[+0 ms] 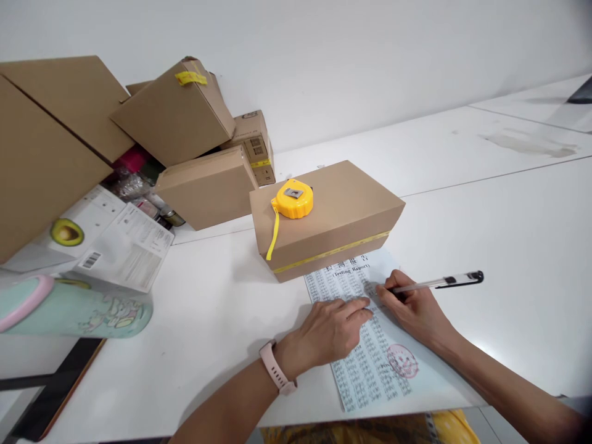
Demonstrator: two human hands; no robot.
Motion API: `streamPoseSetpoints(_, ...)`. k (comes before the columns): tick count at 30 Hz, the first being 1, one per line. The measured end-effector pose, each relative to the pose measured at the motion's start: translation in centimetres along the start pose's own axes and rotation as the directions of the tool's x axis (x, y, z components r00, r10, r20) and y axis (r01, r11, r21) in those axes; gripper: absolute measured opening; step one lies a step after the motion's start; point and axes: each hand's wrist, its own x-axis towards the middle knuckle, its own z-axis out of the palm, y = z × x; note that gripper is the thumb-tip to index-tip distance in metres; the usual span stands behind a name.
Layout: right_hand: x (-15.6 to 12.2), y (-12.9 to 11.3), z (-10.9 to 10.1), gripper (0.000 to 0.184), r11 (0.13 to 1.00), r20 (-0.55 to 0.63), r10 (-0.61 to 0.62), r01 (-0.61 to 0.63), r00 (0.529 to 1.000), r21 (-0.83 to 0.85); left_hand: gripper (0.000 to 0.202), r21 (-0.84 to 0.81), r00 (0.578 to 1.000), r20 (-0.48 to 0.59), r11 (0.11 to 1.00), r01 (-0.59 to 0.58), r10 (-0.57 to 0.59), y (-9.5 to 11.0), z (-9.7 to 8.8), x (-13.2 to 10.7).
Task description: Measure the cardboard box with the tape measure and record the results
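Observation:
A printed sheet (370,364), headed "Testing Report" and carrying a red stamp, lies on the white table (208,320). My left hand (324,333), with a pink watch on the wrist, rests on the sheet with its fingers flat and pressed together. My right hand (416,308) grips a clear pen (439,282) with a black cap, its tip touching the sheet. Just beyond the sheet stands a cardboard box (337,209) sealed with yellow tape. A yellow tape measure (291,198) lies on top of it, its strap hanging over the front.
Several cardboard boxes (176,117) are piled at the back left against the wall. A white avocado-printed package (102,240) and a pale green cartoon bottle (78,308) lie at the left. A dark gap (50,388) opens at the table's lower left.

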Motion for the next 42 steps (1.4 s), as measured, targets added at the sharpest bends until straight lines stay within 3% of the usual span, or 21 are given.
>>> streamPoseSetpoints(42,0.08,-0.01,-0.23,0.028,0.999,-0.02,0.027,-0.028,0.999,-0.045,0.038,0.004,0.999,0.021,1.0,0.024,-0.024,0.26,-0.23,0.16)
